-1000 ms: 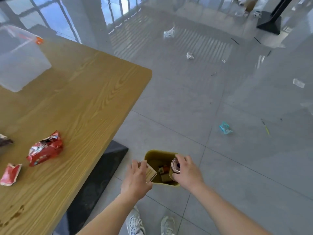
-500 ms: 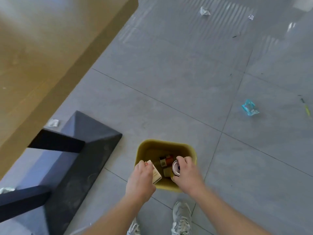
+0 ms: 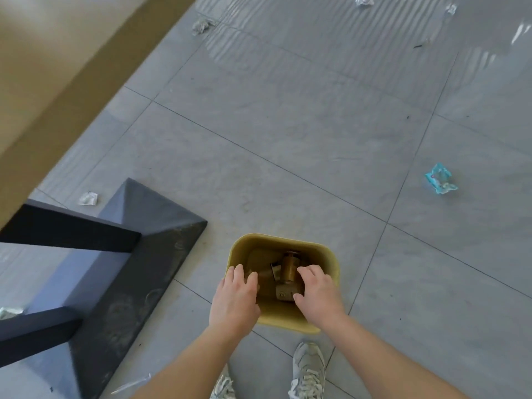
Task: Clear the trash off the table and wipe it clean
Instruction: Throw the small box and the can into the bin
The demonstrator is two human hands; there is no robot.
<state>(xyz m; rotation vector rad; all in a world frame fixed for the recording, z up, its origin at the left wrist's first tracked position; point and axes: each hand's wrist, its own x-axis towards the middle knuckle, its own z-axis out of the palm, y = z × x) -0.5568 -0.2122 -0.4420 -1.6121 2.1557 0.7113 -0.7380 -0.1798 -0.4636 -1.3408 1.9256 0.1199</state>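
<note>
A small yellow trash bin (image 3: 328, 256) stands on the grey floor in front of my feet. Inside it lie a can (image 3: 289, 269) and a small box (image 3: 285, 292), with other trash beside them. My left hand (image 3: 234, 298) hovers over the bin's left rim, fingers loosely spread, holding nothing. My right hand (image 3: 318, 292) hangs over the right side of the bin, fingers apart and empty. The wooden table (image 3: 57, 67) fills the upper left, blurred, and its top surface is out of sight.
The table's dark base plate (image 3: 138, 277) and black legs (image 3: 66, 234) sit left of the bin. Litter lies on the tiles: a blue wrapper (image 3: 440, 182) at right, crumpled white scraps (image 3: 87, 198) by the base, more far off (image 3: 363, 0). My shoes (image 3: 308, 370) are below.
Both hands let go: the box left my left hand and the can left my right, and both now lie in the bin. The view has tilted further down.
</note>
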